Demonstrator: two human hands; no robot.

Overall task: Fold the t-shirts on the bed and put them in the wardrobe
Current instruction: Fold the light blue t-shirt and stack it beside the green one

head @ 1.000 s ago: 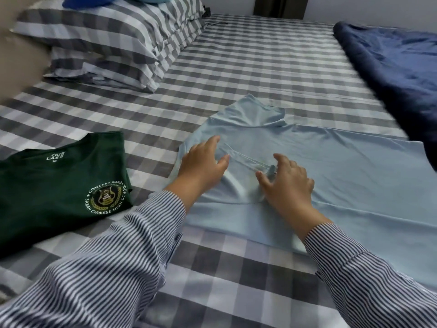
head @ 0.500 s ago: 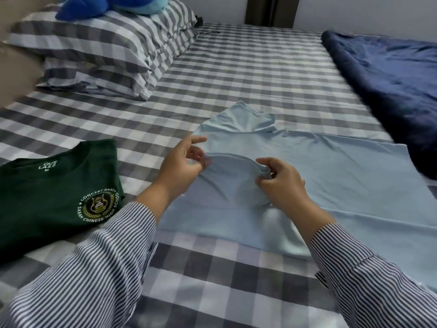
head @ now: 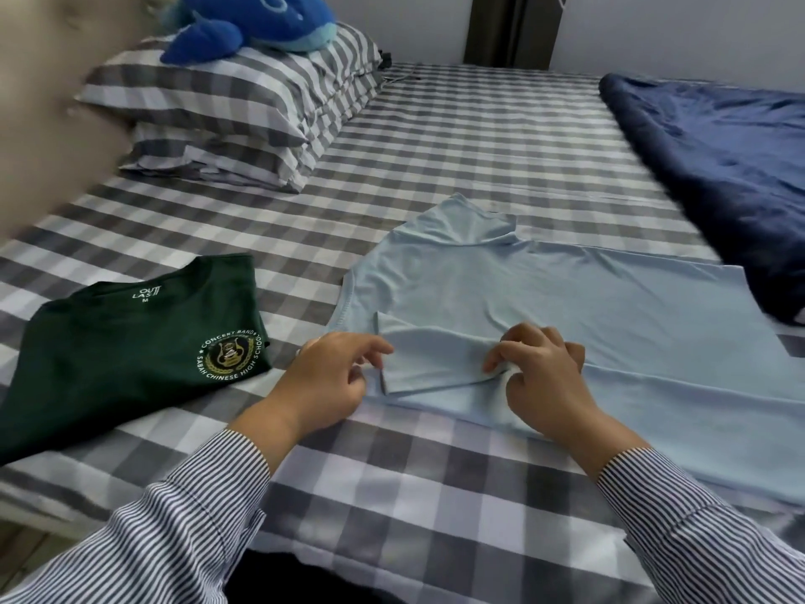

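Head view shows a light blue t-shirt [head: 566,324] of thin, smooth, slightly glossy fabric spread flat on the bed [head: 457,167], right of centre in the frame, its near sleeve folded inward over the body into a narrow band. The left hand [head: 331,377] pinches the cuff end of that folded sleeve between thumb and fingertips; the right hand [head: 540,368] grips the sleeve's other end, fingers curled into a small bunch of cloth. Both wrists come out of blue-and-white pinstriped sleeves [head: 183,516].

At centre left lies a second t-shirt, a dark green one [head: 117,342] of matte knit, already folded into a rough rectangle, with a round gold-and-white crest and a white size label at the collar. It lies apart from the blue shirt.

The bed wears a grey-and-white checked sheet. In the upper left, two pillows [head: 235,119] in the same check are stacked, with one plush blue whale [head: 248,24] on top. A rumpled navy blanket [head: 714,167] fills the upper right.
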